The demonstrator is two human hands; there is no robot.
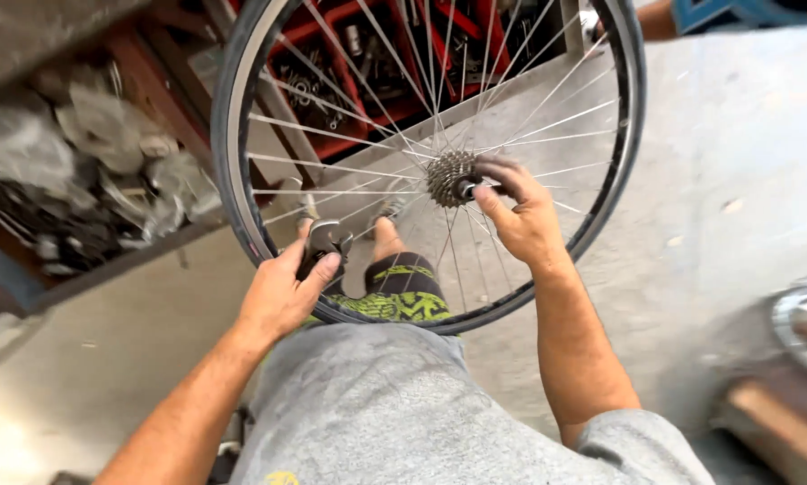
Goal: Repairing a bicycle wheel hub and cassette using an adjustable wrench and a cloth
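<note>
The wheel (430,162) has a black tire, a silver rim and shiny silver spokes, the shorts (394,292) are black with bright green squiggles, the shirt (394,413) is speckled gray, the bins (376,54) are red, and the floor (736,162) is gray.

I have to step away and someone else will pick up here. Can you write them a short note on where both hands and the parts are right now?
Left hand: holds a dark metal wrench against the lower left rim of the bicycle wheel.
Right hand: fingers on the axle end at the gear cluster in the hub.
Wheel: upright in front of the person's knees, tyre on, all spokes in place.
Done: nothing visibly removed; the gear cluster sits on the hub.
Left: the wrench is not yet on the hub.
Nearby: red parts bins behind the wheel.
</note>
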